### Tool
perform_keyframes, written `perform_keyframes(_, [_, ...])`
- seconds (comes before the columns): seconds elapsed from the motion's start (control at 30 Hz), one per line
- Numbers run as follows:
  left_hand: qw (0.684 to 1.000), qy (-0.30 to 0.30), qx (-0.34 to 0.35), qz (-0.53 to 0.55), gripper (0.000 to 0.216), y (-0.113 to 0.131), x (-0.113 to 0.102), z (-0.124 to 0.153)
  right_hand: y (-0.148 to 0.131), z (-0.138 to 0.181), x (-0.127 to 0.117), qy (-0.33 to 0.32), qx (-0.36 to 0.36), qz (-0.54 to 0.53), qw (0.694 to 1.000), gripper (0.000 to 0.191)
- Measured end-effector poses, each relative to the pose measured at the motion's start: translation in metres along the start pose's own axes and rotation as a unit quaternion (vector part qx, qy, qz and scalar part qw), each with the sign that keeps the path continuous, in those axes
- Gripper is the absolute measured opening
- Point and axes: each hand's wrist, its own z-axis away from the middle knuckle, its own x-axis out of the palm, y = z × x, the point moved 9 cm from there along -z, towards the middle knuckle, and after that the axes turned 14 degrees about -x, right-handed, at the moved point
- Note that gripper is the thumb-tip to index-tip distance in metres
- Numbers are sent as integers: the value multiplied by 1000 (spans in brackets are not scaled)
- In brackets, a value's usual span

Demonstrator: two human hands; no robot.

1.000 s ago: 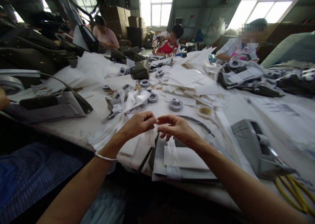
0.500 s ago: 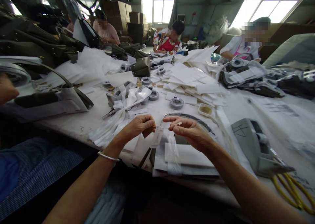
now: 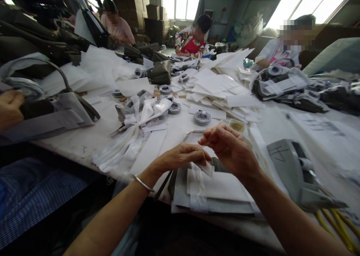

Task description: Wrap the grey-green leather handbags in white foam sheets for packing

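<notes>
The person's left hand (image 3: 187,154) pinches a small tag (image 3: 207,169), the right hand (image 3: 232,143) a thin string (image 3: 200,147), slightly apart, probably so it runs straight; the wrapped bag (image 3: 181,192) lies beneath, at the table (image 3: 75,143) edge, perhaps for easy reach

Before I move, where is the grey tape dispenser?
In the head view, the grey tape dispenser is on the right side of the table, to the right of the right hand and just above the yellow handles near the lower right corner.
</notes>
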Motion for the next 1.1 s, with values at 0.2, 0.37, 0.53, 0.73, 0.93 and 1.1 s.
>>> perform_keyframes(0.2, [944, 299, -90, -111, 29, -51, -90, 1, 27, -23, -28, -92, 96, 240, 962, 26])
perform_keyframes(0.37, [924, 300, -189, -142, 27, -96, -105, -15, 97, -31, -27, -313, 233, 452, 802, 9])
perform_keyframes(0.53, [950, 240, -190, -59, 31, -101, -92, -24, 160, -14, 0, -389, 361, 273, 803, 11])
perform_keyframes(0.73, [959, 219, -174, 37, 37, -104, -90, -21, 171, -3, 9, -337, 431, 44, 836, 14])
perform_keyframes(0.93, [909, 322, -154, -216, 22, -84, -97, -19, 175, 7, 6, -267, 448, -21, 853, 20])
perform_keyframes(1.1, [864, 375, -160, -295, 14, -79, -102, -12, 167, -7, -4, -320, 348, 121, 873, 26])
